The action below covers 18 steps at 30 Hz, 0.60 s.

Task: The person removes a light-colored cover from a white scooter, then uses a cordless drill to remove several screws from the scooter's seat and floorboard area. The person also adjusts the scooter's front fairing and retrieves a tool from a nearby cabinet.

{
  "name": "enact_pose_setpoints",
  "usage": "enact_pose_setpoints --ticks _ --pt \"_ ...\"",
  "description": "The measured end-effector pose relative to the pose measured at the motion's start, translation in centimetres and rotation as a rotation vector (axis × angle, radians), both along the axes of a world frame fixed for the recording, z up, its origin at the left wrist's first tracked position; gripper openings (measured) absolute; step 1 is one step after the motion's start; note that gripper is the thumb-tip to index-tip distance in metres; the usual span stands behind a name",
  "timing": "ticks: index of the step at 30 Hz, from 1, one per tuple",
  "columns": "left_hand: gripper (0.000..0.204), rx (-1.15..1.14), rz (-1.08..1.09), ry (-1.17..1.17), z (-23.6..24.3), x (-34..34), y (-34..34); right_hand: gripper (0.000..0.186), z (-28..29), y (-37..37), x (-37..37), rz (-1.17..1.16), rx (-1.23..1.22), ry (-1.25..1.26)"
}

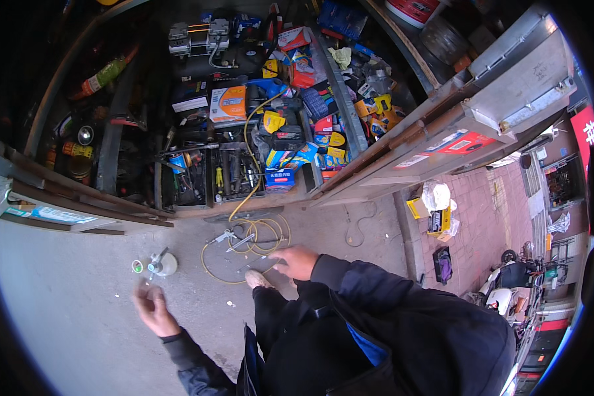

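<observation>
My left hand (pixel 155 309) is raised over the pavement with its fingers loosely bent and apart, somewhat blurred; nothing shows in it. Just beyond it on the ground stands a white bottle (pixel 167 264) with a grey fitting on top, beside a small round green-and-white lid or can (pixel 137 266). In front of my body is my right hand (pixel 297 263), fingers loosely apart, with no object visible in it. Beyond it lies a coiled yellow hose (pixel 287 232) with a metal air gun (pixel 226 235) at its end.
An open vehicle cargo bay holds a small air compressor (pixel 199 38), an orange-and-white box (pixel 228 103), hand tools (pixel 219 179) and several packets. Open doors (pixel 435 142) flank it. On the right paving sit a yellow-black box (pixel 440 221), a dark crate (pixel 443 265) and parked scooters (pixel 508 284).
</observation>
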<state>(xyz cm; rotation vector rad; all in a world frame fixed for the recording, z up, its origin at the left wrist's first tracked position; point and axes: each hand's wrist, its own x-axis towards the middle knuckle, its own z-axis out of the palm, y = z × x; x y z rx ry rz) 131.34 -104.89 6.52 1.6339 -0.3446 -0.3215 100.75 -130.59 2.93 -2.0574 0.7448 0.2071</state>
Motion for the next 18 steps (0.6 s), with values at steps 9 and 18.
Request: enact_pose_setpoints --ticks 9,18 --pt "0.08 0.015 0.176 -0.854 18.7 16.0 -9.2 0.038 -1.0 -0.3 2.6 0.026 -0.126 -0.125" --pt "0.109 0.248 0.452 -1.252 18.3 23.2 -13.9 0.039 -2.5 -1.0 3.3 -0.062 0.017 -0.235"
